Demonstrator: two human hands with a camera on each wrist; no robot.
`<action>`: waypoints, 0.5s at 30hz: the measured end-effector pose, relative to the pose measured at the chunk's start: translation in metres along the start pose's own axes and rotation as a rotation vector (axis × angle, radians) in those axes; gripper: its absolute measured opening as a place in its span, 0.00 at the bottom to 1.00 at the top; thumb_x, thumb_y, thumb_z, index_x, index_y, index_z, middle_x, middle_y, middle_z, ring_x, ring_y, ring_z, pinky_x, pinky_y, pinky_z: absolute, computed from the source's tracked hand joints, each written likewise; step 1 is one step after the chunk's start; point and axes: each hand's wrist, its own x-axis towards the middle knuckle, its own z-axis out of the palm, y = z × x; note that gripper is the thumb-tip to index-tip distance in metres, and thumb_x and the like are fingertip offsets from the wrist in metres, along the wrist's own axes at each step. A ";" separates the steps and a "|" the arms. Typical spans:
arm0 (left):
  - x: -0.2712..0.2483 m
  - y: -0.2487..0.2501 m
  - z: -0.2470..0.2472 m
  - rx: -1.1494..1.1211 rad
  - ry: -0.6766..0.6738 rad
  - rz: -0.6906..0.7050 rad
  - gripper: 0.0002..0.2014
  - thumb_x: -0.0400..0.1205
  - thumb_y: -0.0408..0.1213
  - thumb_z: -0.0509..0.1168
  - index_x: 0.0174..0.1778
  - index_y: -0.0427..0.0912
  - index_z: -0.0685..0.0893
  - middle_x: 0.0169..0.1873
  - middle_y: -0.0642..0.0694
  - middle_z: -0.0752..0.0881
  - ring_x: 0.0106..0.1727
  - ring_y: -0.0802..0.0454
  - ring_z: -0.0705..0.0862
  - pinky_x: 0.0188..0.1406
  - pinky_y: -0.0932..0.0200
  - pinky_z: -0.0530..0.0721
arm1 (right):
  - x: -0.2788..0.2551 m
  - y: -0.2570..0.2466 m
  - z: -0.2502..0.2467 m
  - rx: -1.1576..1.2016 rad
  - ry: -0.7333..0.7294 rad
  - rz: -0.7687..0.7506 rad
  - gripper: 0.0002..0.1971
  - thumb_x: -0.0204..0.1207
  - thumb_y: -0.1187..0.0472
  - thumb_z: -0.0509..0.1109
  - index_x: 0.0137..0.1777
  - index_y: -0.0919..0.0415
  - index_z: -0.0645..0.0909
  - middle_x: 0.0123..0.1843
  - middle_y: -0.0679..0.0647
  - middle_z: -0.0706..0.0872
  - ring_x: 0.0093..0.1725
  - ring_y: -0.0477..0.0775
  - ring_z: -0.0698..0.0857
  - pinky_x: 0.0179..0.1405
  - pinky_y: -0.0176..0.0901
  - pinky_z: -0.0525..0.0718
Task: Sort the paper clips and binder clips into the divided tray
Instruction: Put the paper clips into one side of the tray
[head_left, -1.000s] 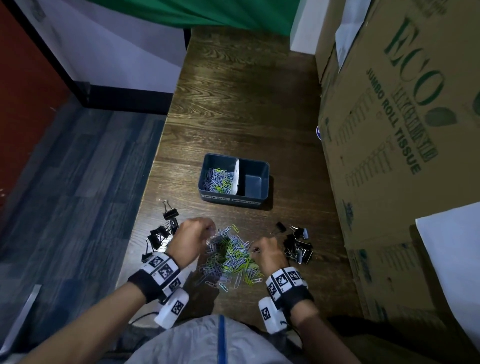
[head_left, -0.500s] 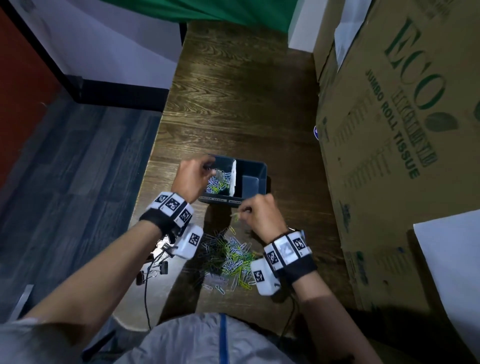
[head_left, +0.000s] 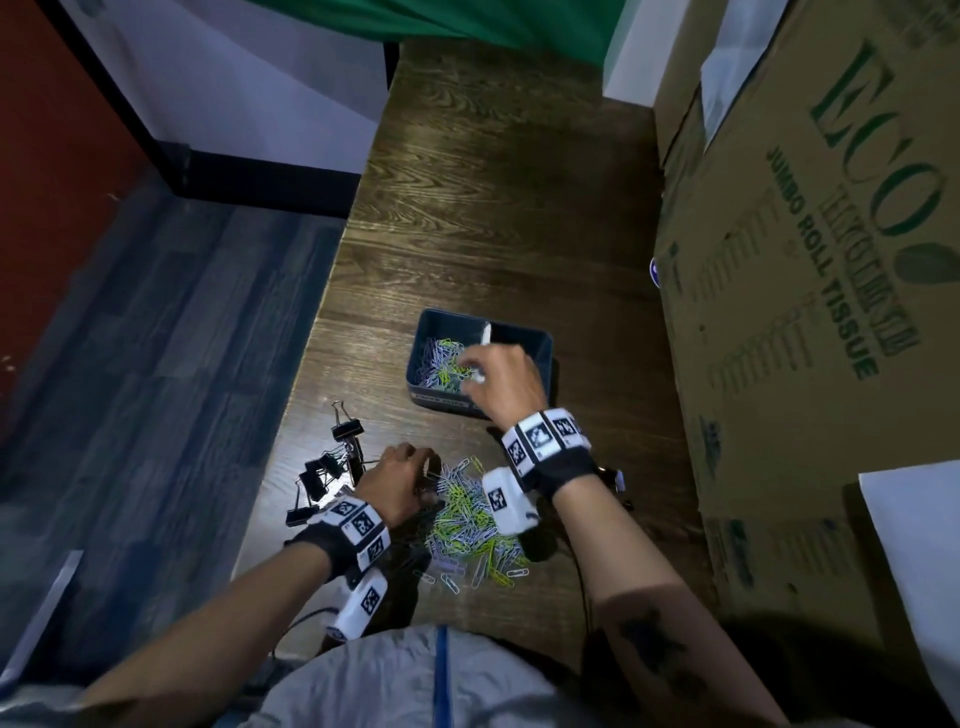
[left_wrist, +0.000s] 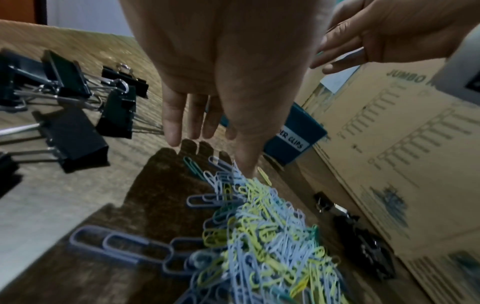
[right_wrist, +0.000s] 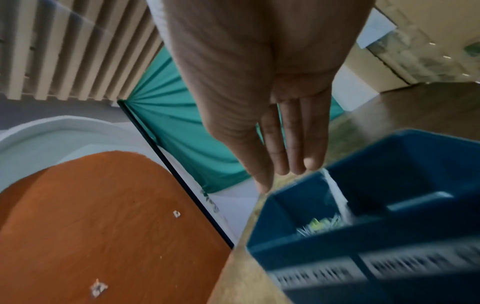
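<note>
A dark blue tray (head_left: 522, 331) with a white divider (head_left: 487, 332) stands mid-table. Coloured paper clips (head_left: 440, 365) lie in its left compartment; the visible part of the right one looks bare. My right hand (head_left: 483, 366) hovers over the left compartment, fingers straight (right_wrist: 296, 160) and holding nothing, above the tray (right_wrist: 415, 156). Nearer me lies a loose pile of paper clips (head_left: 467, 514). My left hand (head_left: 410, 467) is at the pile's far left edge, fingers extended (left_wrist: 189, 123), thumb touching the pile (left_wrist: 272, 236).
Black binder clips (head_left: 332, 467) lie left of the pile, close to the table's left edge, and also show in the left wrist view (left_wrist: 72, 86). More binder clips (head_left: 615, 480) lie right of it, under my right wrist. A large cardboard box (head_left: 805, 260) walls the right side.
Both hands were at the pile, then went up to the tray. The left hand has since come back down to the pile, and the right hand now hovers with straightened fingers over the left compartment.
</note>
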 end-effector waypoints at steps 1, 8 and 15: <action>0.001 -0.001 0.006 0.029 -0.044 0.000 0.40 0.74 0.57 0.72 0.78 0.51 0.63 0.73 0.43 0.70 0.71 0.42 0.70 0.64 0.44 0.78 | -0.011 0.010 0.012 -0.003 -0.029 -0.004 0.14 0.72 0.68 0.79 0.56 0.55 0.89 0.52 0.57 0.92 0.52 0.58 0.90 0.55 0.54 0.89; -0.011 0.013 0.042 0.331 -0.125 0.170 0.50 0.75 0.56 0.71 0.84 0.52 0.44 0.84 0.42 0.47 0.81 0.36 0.55 0.76 0.36 0.66 | -0.101 0.070 0.082 -0.093 -0.513 0.307 0.42 0.71 0.60 0.81 0.82 0.45 0.65 0.83 0.56 0.66 0.80 0.64 0.69 0.76 0.64 0.73; -0.016 0.005 0.063 0.300 -0.062 0.272 0.40 0.77 0.34 0.71 0.82 0.48 0.56 0.77 0.39 0.66 0.72 0.40 0.70 0.59 0.46 0.83 | -0.145 0.073 0.107 -0.321 -0.404 0.115 0.42 0.74 0.65 0.75 0.85 0.47 0.59 0.87 0.59 0.57 0.82 0.65 0.62 0.72 0.61 0.74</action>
